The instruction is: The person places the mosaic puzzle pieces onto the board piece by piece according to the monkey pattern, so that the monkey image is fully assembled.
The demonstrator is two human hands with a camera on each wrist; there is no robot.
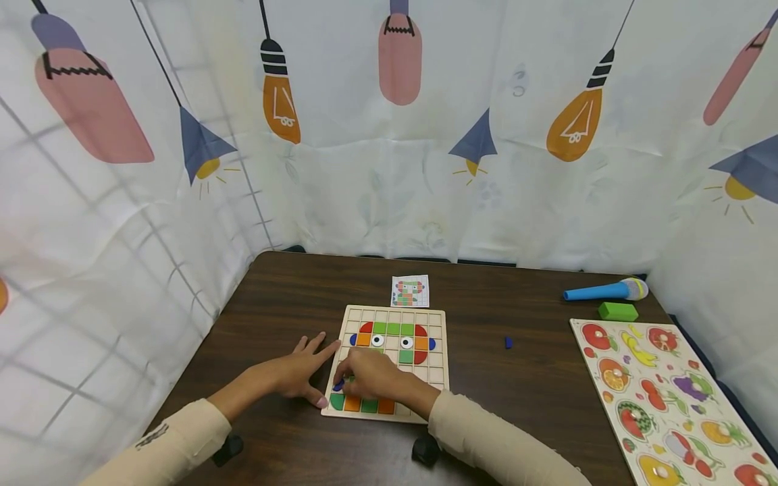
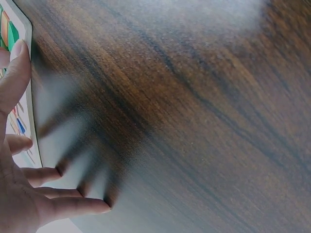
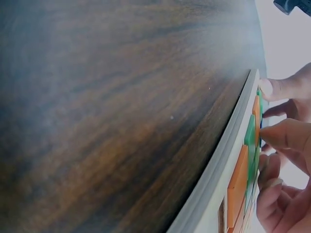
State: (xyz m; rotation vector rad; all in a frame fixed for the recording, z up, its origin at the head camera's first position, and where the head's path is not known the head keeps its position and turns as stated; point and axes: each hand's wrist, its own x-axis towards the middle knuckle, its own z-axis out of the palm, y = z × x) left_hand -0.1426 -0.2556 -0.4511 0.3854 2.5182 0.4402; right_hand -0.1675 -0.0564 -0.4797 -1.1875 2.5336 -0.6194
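Observation:
A square wooden grid board [image 1: 434, 378] lies on the table, bearing red, green, orange and blue pieces and two round eye pieces [image 1: 406, 343]. My left hand [image 1: 299, 371] is spread at its left side, thumb at the lower left corner and the other fingers straight. In the left wrist view those fingers [image 2: 73, 206] reach down to the tabletop beside the rim. Bent over the lower left of the board, my right hand [image 1: 373, 374] pinches a small blue piece [image 1: 338, 386] at its fingertips. A row of green and orange pieces [image 1: 352, 403] fills the cells below.
A pattern card [image 1: 410, 291] lies behind the board. A loose blue piece [image 1: 508, 343] sits to the right. Farther right are a toy microphone [image 1: 608, 290], a green block [image 1: 618, 311] and a fruit puzzle board [image 1: 662, 378]. A printed curtain [image 1: 365, 202] hangs behind the table.

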